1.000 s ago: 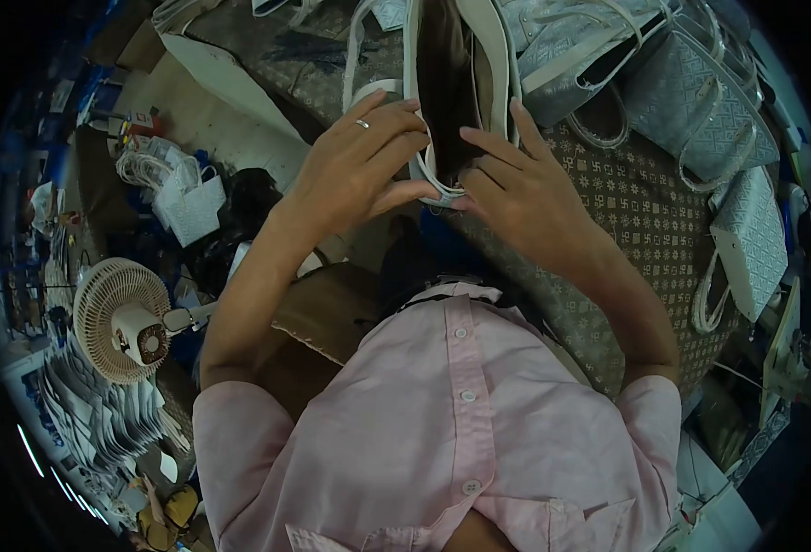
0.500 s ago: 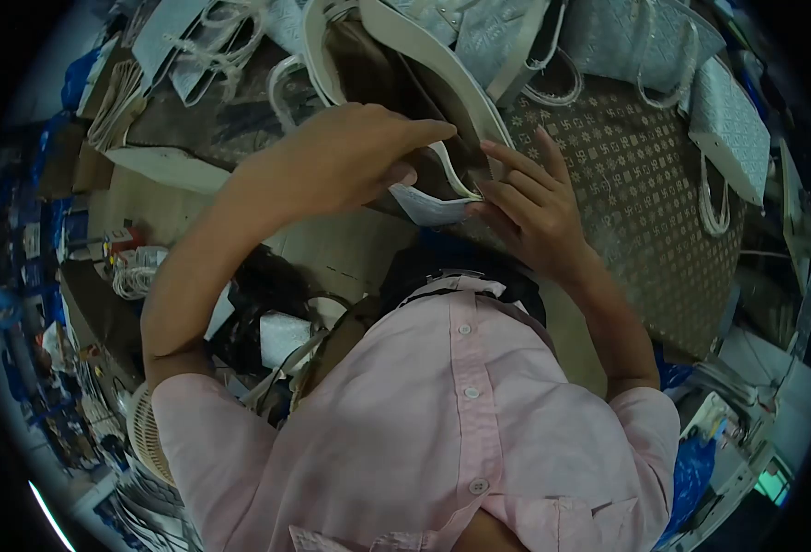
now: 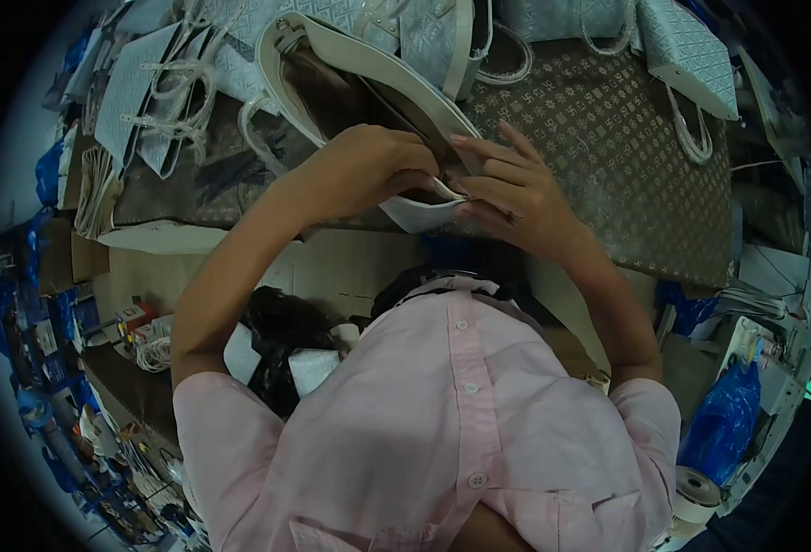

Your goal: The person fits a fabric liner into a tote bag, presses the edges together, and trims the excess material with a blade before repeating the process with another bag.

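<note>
An open bag [image 3: 419,85] with a pale rim and brown lining lies on the patterned table, its near corner toward my body. My left hand [image 3: 361,170] reaches over the near side of its opening, fingers closed on the pale edge of the bag. At the near right corner, my right hand [image 3: 520,198] pinches the bag's edge between thumb and fingers, while its other fingers stretch up along the rim. The two hands are close together but apart. The fingertips of my left hand are partly hidden by the bag's edge.
Several silvery bags with pale handles, one at the right [image 3: 690,57], lie along the back of the brown patterned table cover [image 3: 608,166]. Low at the left is a black plastic bag [image 3: 281,345]. A blue plastic bag [image 3: 725,419] hangs at the lower right.
My left hand has come down and its index finger, stretched out before, is now bent at the bag's edge. The view has shifted, so the table and bags sit higher and further left.
</note>
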Motion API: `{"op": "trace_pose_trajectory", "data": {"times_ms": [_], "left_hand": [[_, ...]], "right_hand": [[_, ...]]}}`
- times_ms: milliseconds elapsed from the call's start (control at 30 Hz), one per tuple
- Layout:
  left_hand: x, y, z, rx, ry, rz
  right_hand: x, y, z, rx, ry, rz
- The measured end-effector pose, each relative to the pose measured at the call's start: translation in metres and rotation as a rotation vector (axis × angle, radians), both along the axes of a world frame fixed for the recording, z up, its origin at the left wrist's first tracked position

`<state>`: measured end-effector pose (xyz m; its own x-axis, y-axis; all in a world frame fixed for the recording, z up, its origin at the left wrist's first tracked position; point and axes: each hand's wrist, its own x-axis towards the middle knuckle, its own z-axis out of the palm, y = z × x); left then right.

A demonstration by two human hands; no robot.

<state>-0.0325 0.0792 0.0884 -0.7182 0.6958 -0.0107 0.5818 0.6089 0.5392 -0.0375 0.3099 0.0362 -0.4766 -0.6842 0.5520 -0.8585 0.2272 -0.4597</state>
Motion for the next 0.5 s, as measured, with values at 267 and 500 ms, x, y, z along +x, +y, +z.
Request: {"op": "trace_pose_trajectory", "data": {"times_ms": [267, 500], "left_hand": [[0.018, -0.002, 0.006, 0.143, -0.058, 0.076], [0.020, -0.013, 0.005, 0.173, -0.171, 0.035]], "right_hand": [[-0.004, -0.001, 0.003, -0.011, -0.012, 0.055], [-0.007, -0.012, -0.003, -0.060, -0.054, 0.140]]}}
